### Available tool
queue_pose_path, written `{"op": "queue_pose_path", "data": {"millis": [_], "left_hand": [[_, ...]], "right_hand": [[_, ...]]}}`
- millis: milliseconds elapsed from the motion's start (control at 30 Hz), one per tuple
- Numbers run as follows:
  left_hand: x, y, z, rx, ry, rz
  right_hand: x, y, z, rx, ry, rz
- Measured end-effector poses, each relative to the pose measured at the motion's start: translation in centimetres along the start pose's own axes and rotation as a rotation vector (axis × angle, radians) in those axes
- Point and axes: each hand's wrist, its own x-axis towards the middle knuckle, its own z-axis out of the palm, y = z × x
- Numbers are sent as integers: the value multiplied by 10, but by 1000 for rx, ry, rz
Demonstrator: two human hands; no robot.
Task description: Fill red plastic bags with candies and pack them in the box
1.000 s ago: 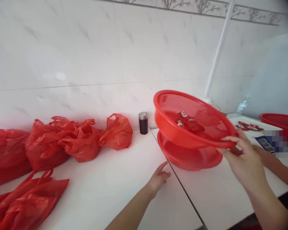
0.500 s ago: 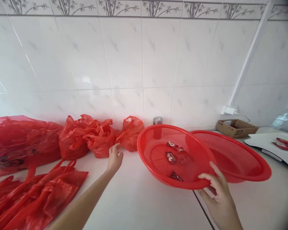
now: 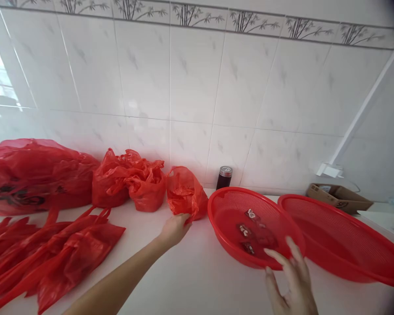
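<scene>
My left hand [image 3: 174, 228] reaches across the white counter [image 3: 184, 275] and its fingers close on the lower edge of a small red plastic bag [image 3: 186, 192]. My right hand [image 3: 290, 280] hovers open, fingers spread, just in front of the near rim of a red mesh basket [image 3: 226, 205]; it holds nothing. A few small red wrapped sweets [image 3: 252, 229] lie in that basket. A second, larger red mesh basket [image 3: 341, 238] sits right beside it.
More red plastic bags [image 3: 131, 179] line the tiled wall, a big full one [image 3: 36, 175] at far left and flat empty ones [image 3: 52, 258] at the front left. A dark jar [image 3: 223, 177] stands behind the baskets. A cardboard box [image 3: 338, 197] sits at the right.
The basket with sweets was carried left off the other basket and set on the counter; my right hand let go of it. My left hand moved forward to the small red bag.
</scene>
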Motion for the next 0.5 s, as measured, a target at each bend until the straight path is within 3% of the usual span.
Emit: {"op": "queue_pose_path", "data": {"millis": [100,233,367,500], "left_hand": [[-30,12,-1,-27,25,30],[-53,14,-8,-104,90,6],[-57,3,-13,-152,294,-95],[-42,-16,-13,-269,407,-126]], "right_hand": [[20,-57,18,254,-161,-75],[43,-109,85,365,-405,-144],[50,-118,166,187,-335,-37],[35,-106,212,227,-236,37]]}}
